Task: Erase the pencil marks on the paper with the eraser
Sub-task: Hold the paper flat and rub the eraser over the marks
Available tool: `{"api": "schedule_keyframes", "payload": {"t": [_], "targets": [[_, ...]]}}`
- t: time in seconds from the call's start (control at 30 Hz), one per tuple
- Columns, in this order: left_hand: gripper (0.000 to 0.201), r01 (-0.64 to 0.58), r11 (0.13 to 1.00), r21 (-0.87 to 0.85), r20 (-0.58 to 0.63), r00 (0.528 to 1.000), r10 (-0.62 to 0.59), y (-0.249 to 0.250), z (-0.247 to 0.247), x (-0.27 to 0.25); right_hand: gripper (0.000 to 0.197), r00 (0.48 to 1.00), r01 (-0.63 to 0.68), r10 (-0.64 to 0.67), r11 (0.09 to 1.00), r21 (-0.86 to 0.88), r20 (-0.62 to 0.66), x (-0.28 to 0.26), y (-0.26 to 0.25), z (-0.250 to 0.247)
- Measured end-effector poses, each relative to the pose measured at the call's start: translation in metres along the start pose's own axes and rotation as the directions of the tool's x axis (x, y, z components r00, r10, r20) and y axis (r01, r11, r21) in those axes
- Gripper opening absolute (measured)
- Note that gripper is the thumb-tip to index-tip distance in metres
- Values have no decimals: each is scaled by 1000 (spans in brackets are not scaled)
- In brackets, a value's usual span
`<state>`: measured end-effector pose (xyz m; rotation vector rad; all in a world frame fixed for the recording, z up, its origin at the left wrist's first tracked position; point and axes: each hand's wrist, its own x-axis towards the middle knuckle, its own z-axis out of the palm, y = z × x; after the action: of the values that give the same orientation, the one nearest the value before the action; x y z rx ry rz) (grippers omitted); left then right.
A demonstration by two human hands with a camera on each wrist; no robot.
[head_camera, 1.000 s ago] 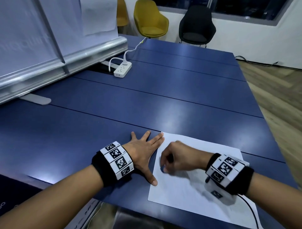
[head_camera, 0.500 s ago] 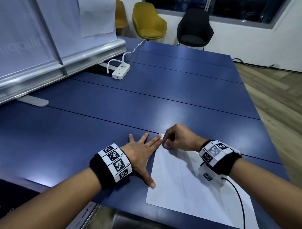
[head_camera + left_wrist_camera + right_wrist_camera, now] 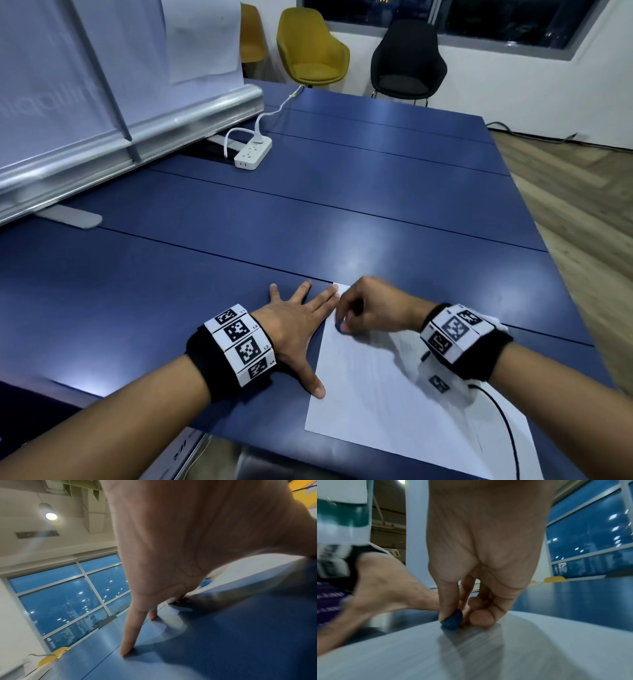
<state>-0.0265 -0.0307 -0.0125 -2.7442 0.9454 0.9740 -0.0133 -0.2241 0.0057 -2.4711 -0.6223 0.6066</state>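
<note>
Since half a second ago, the right hand has slid a little down the sheet from its top corner, toward the lower part of the frame; a second ago it was lower still. Its thumb and fingertips are curled together, pinching a small blue eraser and pressing it onto the paper near the sheet's upper left edge. In the right wrist view the eraser touches the white sheet under the thumb, with the other fingers bunched just beside it.

Lying flat at centre frame, the left hand has its fingers spread and straight. Its index and middle fingertips reach the paper's top left corner, and its thumb tip touches the left edge lower down. The palm rests on the blue table.

Pencil marks on the paper are too faint to make out. The sheet fills the lower right of the head view, at an angle.

A white power strip sits on the table in the upper middle. Yellow chairs and a black chair stand along the top of the frame.
</note>
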Motion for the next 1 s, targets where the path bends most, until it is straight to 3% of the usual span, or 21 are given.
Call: {"api": "schedule_keyframes", "payload": {"t": [0.1,0.23,0.37,0.4,0.53,0.67,0.7,0.83,0.87,1.0], "targets": [[154,1,1000,0,9,1000,-1,1,0,0,8,992,-46,46,999,5,-114,4,8,-7],[154,9,1000,-4,7,1000,-9,0,1,0,8,996,10,-9,1000,-10,89,-8,-5,4],[154,13,1000,1,29,999,-13,1,-1,0,6,991,-69,67,998,-14,-119,2,10,-10],[154,14,1000,-1,31,999,-14,2,-1,0,6,990,-73,71,997,-7,-119,1,10,-9],[154,22,1000,-10,38,999,-22,3,-2,0,8,996,-26,26,1000,5,91,-10,-4,6],[154,27,1000,-5,58,998,-26,5,-4,-1,6,984,-99,98,995,2,-148,1,10,-7],[154,28,1000,-6,58,998,-28,5,-4,-1,6,982,-106,107,994,17,-157,0,10,-6],[154,31,999,-10,52,998,-30,5,-3,-1,7,996,-64,61,997,42,70,-11,-5,7],[154,31,999,-9,54,998,-30,5,-3,-1,7,995,-66,63,997,34,73,-9,-4,5],[153,27,1000,4,49,998,-28,5,-3,-1,3,985,-108,110,994,22,-132,2,8,-7]]}}
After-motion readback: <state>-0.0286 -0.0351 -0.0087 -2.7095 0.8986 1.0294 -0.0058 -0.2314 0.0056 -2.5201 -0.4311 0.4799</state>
